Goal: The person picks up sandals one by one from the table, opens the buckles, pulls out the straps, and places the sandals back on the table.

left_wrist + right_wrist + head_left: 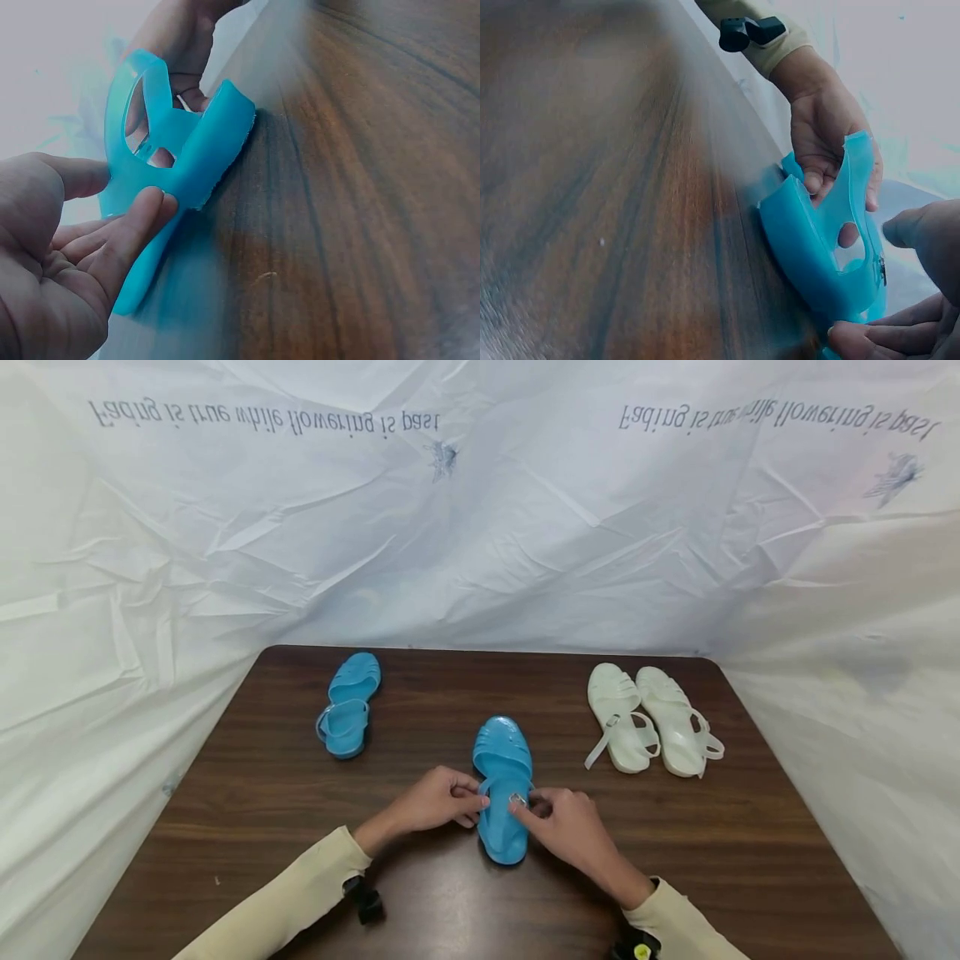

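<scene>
A blue jelly sandal [503, 827] lies toe-away on the table between both hands, its ankle strap [156, 79] standing up in the left wrist view. My left hand [438, 799] holds its left side, thumb and fingers at the strap's base. On the opposite side is my right hand [573, 827], thumb over the small metal buckle [517, 798] and fingers along the outer side. The right wrist view shows the right fingertips [847, 337] low by the sole and the thumb near the buckled side.
Another blue sandal [347, 727] stands at the back left of the brown wooden table [420, 693]. Two white sandals sit side by side at the back right, the left one [613, 693] with a loose strap [600, 748]. White printed sheeting [480, 527] hangs around the table.
</scene>
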Demonstrator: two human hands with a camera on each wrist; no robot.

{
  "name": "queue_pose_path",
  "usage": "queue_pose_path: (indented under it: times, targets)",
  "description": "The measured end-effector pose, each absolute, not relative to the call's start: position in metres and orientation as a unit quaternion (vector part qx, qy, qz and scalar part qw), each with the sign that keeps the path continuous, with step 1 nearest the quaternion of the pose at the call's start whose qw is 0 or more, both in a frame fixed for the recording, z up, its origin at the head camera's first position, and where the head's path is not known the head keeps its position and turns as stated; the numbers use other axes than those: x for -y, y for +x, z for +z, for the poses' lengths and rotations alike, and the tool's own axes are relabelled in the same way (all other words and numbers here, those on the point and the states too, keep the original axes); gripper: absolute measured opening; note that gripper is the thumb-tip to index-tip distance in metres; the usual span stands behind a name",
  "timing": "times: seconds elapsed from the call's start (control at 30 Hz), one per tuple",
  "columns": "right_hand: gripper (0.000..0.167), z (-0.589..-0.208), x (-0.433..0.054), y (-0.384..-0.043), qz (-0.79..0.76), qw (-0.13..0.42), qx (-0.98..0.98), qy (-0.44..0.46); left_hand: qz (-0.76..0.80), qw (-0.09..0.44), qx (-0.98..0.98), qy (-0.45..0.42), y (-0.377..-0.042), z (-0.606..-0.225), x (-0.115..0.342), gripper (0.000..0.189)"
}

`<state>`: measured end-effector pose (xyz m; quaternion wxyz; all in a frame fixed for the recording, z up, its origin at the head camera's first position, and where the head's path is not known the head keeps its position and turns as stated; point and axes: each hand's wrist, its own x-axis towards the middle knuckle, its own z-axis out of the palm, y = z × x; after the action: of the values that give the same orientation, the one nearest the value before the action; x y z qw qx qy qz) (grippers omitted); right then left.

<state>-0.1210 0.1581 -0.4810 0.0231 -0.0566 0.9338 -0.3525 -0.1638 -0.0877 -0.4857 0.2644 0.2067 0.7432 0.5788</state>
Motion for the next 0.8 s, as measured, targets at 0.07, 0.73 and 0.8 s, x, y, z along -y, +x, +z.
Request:
queue_pose_path:
  times: [0.07,0.73,0.8]
  targets:
    - [0.048,-0.480,-0.158,-0.121,-0.342,0.033,-0.938,-0.057,0.583,0.266,-0.740,0.205,-0.163,-0.486,0.088,0.029]
    - [0.020,-0.483,-0.152,-0.126,-0.323,0.040,-0.942,-0.081,0.590,0.230,-0.746,0.207,-0.157,-0.491,0.079,0.028]
    - [0.023,-0.482,-0.153,-0.126,-0.322,0.032,-0.943,-0.083,0.592,0.224,-0.745,0.210,-0.157,-0.490,0.079,0.027]
